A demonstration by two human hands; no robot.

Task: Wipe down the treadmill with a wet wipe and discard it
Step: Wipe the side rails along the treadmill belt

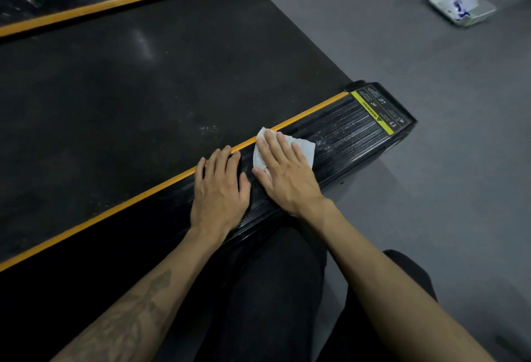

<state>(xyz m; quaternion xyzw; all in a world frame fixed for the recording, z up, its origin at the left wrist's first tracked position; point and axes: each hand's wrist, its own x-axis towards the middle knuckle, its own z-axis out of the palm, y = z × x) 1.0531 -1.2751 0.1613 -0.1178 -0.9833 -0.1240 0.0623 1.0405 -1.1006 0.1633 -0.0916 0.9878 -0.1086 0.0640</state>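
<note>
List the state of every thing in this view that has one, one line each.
Wet wipe: spread flat on the side rail, pinned under the right hand.
Right hand: fingers straight, pressing the wipe.
Left hand: flat on the rail, bare, holding nothing.
Side rail: streaked with pale marks ahead of the wipe.
Treadmill belt: dusty specks near the orange stripe.
Wipe packet: lying on the floor, blurred.

White wipe (301, 147), black-and-orange treadmill (143, 88).

Single head view, wide-angle, looking forward and down from close above treadmill (143, 88) side rail (330, 143); floor (431, 103) beyond.
</note>
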